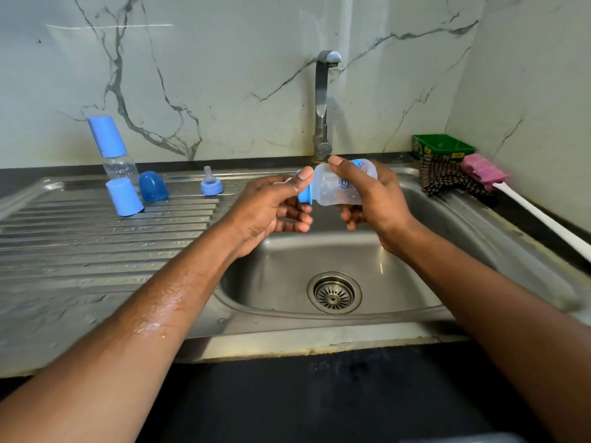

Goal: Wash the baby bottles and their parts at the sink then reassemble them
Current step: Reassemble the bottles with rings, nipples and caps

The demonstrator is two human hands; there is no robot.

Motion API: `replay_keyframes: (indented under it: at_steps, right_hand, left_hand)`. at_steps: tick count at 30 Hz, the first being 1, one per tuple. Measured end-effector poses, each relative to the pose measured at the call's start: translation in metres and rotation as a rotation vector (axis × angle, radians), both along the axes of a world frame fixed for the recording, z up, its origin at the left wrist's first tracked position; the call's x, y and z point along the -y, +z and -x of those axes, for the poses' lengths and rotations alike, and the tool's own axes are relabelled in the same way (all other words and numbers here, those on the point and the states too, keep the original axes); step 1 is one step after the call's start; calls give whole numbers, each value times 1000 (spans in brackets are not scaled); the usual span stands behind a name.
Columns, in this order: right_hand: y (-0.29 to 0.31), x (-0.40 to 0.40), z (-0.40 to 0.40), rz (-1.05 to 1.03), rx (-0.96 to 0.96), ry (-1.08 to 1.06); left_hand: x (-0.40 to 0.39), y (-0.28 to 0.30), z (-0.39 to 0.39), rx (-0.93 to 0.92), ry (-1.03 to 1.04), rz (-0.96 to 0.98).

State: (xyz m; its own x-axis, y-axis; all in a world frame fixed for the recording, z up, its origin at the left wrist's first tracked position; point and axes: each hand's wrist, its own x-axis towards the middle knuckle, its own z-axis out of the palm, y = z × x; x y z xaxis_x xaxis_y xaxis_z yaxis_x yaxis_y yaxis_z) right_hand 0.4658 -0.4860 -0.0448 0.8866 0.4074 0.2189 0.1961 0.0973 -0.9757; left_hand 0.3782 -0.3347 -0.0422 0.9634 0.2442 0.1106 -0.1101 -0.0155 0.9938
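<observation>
The right hand (377, 199) wraps the wet bottle (340, 187) above the sink (463, 219); the left hand (271, 209) pinches its blue collar (305, 198); slick plastic could slip or the threads cross.

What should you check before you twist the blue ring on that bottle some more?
1. Right hand holds the small bottle firmly: ok.
2. Left hand grips the blue ring: ok.
3. Ring sits straight on the threads: cannot tell, fingers hide it.
4. Bottle is over the sink basin, so drips land there: ok.
5. Tap is off: ok, no water runs.
6. Spare nipple and caps wait on the drainboard: ok.
</observation>
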Motion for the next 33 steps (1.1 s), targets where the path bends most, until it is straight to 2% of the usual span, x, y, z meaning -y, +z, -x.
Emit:
replay_keyframes:
  at_steps: [2, 4, 6, 9, 11, 15, 17, 19, 21, 24, 26, 30, 33]
  right_hand:
    - [0, 5, -2, 95, -177, 72]
    - [-2, 9, -4, 165, -391, 231]
    - [-6, 9, -9, 166, -406, 254]
    - [-6, 2, -7, 72, -212, 108]
    - [-9, -2, -3, 43, -42, 52]
    - [-17, -6, 4, 71, 274, 81]
    - [-17, -2, 2, 149, 446, 65]
    - [-14, 2, 1, 264, 622, -21]
    - [-10, 3, 1, 313, 615, -90]
    - [-7, 1, 0, 233, 231, 12]
    - [-9, 0, 1, 223, 146, 31]
    - [-13, -9, 10, 155, 375, -44]
    - [-15, -11, 15, 220, 579, -37]
  left_hand:
    - [-3, -1, -1, 81, -28, -94]
    - [-8, -3, -2, 165, -20, -278]
    - [-13, -6, -4, 182, -23, -412]
    - [-14, -7, -3, 32, 46, -415]
    - [-8, -8, -1, -110, 74, -280]
    - [-2, -9, 1, -318, 129, -34]
    - [-2, -8, 0, -296, 180, 51]
    - [-3, -6, -3, -194, 179, 58]
    - [-3, -7, -4, -95, 154, -22]
    - [0, -9, -3, -43, 188, -210]
    - [1, -10, -3, -73, 260, -240]
    - [3, -6, -2, -247, 371, -52]
    - [6, -8, -3, -275, 310, 122]
